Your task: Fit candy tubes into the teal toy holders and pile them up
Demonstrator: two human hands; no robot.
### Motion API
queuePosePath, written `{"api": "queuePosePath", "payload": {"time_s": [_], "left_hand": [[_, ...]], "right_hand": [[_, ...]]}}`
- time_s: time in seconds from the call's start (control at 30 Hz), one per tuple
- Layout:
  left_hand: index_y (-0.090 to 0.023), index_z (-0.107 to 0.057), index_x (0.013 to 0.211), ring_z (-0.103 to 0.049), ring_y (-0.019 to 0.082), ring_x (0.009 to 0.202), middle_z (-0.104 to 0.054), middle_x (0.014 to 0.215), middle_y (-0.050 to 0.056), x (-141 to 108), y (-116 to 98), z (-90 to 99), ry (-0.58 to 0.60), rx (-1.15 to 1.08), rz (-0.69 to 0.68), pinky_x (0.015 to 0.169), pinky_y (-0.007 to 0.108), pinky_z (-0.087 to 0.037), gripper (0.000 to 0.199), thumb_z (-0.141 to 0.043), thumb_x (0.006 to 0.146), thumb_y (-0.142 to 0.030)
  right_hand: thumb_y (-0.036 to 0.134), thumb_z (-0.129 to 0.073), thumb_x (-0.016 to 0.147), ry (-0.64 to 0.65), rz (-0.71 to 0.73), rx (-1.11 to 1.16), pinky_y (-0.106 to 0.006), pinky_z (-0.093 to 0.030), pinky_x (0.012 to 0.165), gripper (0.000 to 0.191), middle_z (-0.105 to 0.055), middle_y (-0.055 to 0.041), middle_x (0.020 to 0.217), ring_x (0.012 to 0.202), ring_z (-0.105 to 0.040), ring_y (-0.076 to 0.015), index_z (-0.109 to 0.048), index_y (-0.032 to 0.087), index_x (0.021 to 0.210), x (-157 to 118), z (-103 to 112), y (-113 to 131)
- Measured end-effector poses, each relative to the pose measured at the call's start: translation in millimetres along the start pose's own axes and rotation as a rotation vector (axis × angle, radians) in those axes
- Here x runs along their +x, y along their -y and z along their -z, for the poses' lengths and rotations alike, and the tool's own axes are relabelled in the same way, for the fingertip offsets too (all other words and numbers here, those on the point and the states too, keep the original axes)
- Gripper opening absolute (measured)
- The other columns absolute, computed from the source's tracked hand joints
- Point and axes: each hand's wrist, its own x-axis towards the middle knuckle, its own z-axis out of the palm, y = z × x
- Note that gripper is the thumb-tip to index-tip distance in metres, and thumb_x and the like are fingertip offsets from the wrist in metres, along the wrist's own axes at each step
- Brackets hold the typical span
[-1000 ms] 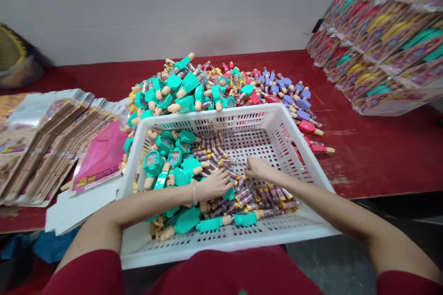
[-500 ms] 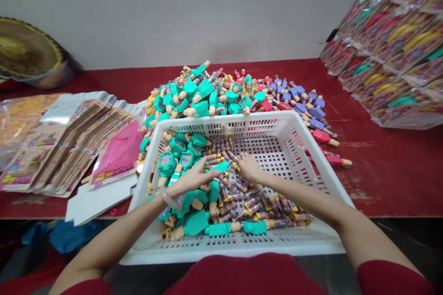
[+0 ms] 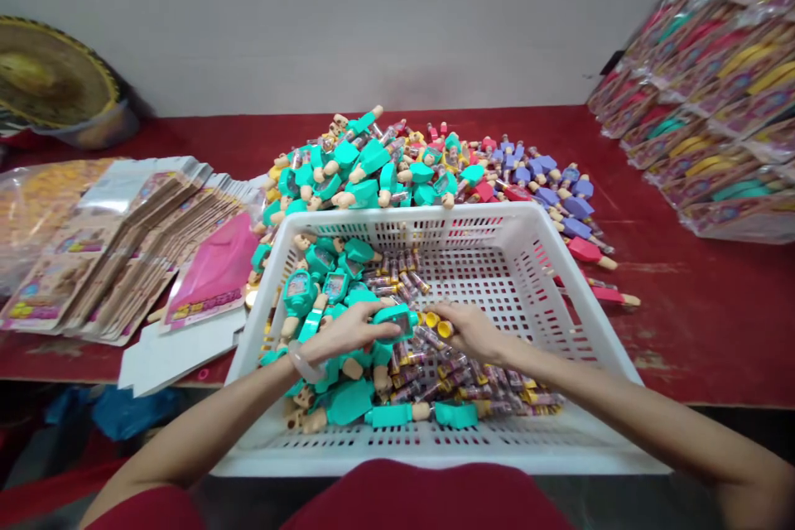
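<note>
Red-topped workbench (image 3: 696, 331) against a white wall (image 3: 348, 8), viewed from head height, with a white perforated plastic crate (image 3: 403, 219) at its near edge. Crate contents: teal toy pieces with flesh-coloured doll arms (image 3: 348, 403), massed mainly along the left wall and near wall, and small clear tubes with printed bands (image 3: 435, 377), lying loosely across the middle and front; the far right of the crate floor shows bare lattice. Left hand (image 3: 348, 331), wearing a translucent bangle (image 3: 304, 364) at the wrist, is curled over a teal toy watch (image 3: 394, 321) above the crate's centre, its fingers (image 3: 366, 310) closed on the piece in a firm grip. Right hand (image 3: 472, 331) lies just beside that watch, with the fingers narrowly drawn together at 2 round yellow caps (image 3: 438, 323); the hands partly hide this spot, so a hold on the caps cannot be confirmed. Beyond the far rim, a loose pile of teal, red and purple toy pieces (image 3: 435, 166) spreads over the bench, touching the crate. Left of the crate: stacked printed cards (image 3: 130, 248), a pink card (image 3: 211, 269), flat white cardboard (image 3: 177, 356) and a clear plastic bag (image 3: 43, 207). Right of the crate: cellophane-wrapped printed packs (image 3: 714, 108), stacked high. Far left corner: a woven hat (image 3: 53, 74). Below the bench edge: blue plastic sheeting (image 3: 121, 414). Foreground: red sleeves (image 3: 142, 509).
</note>
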Motion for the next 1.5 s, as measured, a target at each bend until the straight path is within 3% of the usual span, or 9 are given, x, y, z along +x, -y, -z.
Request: {"api": "queuePosePath", "payload": {"time_s": [0.17, 0.47, 0.63, 0.73, 0.9, 1.03, 1.2, 1.3, 1.5], "left_hand": [[-0.018, -0.062, 0.095, -0.046, 0.009, 0.051, -0.054, 0.073, -0.002, -5.5, -16.9, -5.0, 0.032, 0.049, 0.009, 0.045, 0.020, -0.035, 0.042, -0.064, 0.075, -0.055], [-0.017, -0.049, 0.072, -0.029, 0.003, 0.033, -0.040, 0.049, -0.008, 9.9, 6.5, -8.5, 0.229, -0.556, 0.400, 0.033, 0.018, -0.016, 0.042, -0.071, 0.070, -0.053], [-0.018, -0.047, 0.064, -0.027, 0.005, 0.032, -0.038, 0.042, -0.007, 14.7, 13.2, -2.4, 0.360, -0.546, 0.521, 0.033, 0.019, -0.012, 0.043, -0.067, 0.072, -0.055], [-0.017, -0.055, 0.070, -0.032, 0.006, 0.036, -0.043, 0.049, -0.005, 7.8, 5.8, -1.6, 0.287, -0.363, 0.361, 0.036, 0.021, -0.020, 0.042, -0.063, 0.076, -0.057], [-0.022, -0.064, 0.109, -0.059, 0.016, 0.077, -0.064, 0.095, 0.004, -5.7, -13.4, 5.3, 0.047, 0.305, -0.246, 0.068, 0.025, -0.042, 0.036, -0.061, 0.082, -0.046], [-0.025, -0.059, 0.121, -0.060, 0.018, 0.082, -0.066, 0.096, 0.004, -8.8, -23.4, 10.3, 0.051, 0.602, -0.367, 0.072, 0.026, -0.041, 0.039, -0.059, 0.086, -0.042], [-0.020, -0.067, 0.098, -0.058, 0.017, 0.078, -0.064, 0.087, 0.003, -6.7, -24.7, 2.6, 0.068, 0.287, -0.178, 0.068, 0.025, -0.042, 0.034, -0.060, 0.082, -0.049], [-0.017, -0.063, 0.082, -0.050, 0.011, 0.052, -0.053, 0.065, -0.002, -1.7, -12.1, -4.2, 0.206, -0.080, 0.109, 0.048, 0.022, -0.036, 0.036, -0.064, 0.077, -0.053], [-0.017, -0.052, 0.072, -0.031, 0.004, 0.034, -0.043, 0.052, -0.007, 9.4, 13.2, -6.1, 0.313, -0.563, 0.475, 0.036, 0.021, -0.018, 0.040, -0.070, 0.071, -0.052]], "right_hand": [[0.004, -0.045, 0.082, -0.252, 0.227, -0.300, -0.031, -0.039, 0.067, 0.033, -0.066, -0.0103, 0.094, 0.080, -0.057, -0.0198, -0.060, 0.013, 0.110, -23.6, 10.2, 16.2], [0.011, -0.038, 0.094, -0.302, 0.392, -0.373, -0.035, -0.037, 0.066, 0.026, -0.064, -0.0105, 0.087, 0.080, -0.055, -0.0212, -0.061, 0.010, 0.107, -27.1, 25.8, 21.5], [0.010, -0.042, 0.093, -0.343, 0.503, -0.359, -0.037, -0.039, 0.070, 0.022, -0.066, -0.0120, 0.091, 0.085, -0.056, -0.0220, -0.061, 0.010, 0.103, -29.5, 27.2, 24.5], [0.010, -0.042, 0.091, -0.312, 0.425, -0.230, -0.036, -0.040, 0.069, 0.023, -0.065, -0.0107, 0.086, 0.082, -0.056, -0.0218, -0.061, 0.012, 0.104, -28.6, 27.4, 25.0], [0.013, -0.052, 0.081, -0.044, 0.090, 0.413, -0.030, -0.044, 0.069, 0.027, -0.064, -0.0059, 0.091, 0.079, -0.057, -0.0176, -0.058, 0.017, 0.107, -24.5, 39.3, 18.5], [0.023, -0.059, 0.083, 0.134, -0.044, 0.679, -0.026, -0.044, 0.067, 0.014, -0.064, -0.0020, 0.086, 0.075, -0.057, -0.0153, -0.060, 0.019, 0.096, -19.0, 47.3, 14.1], [0.007, -0.050, 0.078, -0.039, 0.183, 0.206, -0.032, -0.042, 0.073, 0.036, -0.062, -0.0088, 0.095, 0.085, -0.054, -0.0197, -0.058, 0.017, 0.112, -20.0, 36.5, 17.0], [0.009, -0.047, 0.083, -0.181, 0.349, -0.100, -0.034, -0.040, 0.069, 0.029, -0.061, -0.0107, 0.088, 0.082, -0.051, -0.0221, -0.060, 0.014, 0.108, -24.6, 29.9, 20.6], [0.011, -0.040, 0.093, -0.319, 0.461, -0.275, -0.034, -0.039, 0.068, 0.025, -0.062, -0.0101, 0.084, 0.080, -0.051, -0.0208, -0.060, 0.010, 0.109, -28.8, 34.5, 26.1]]}}
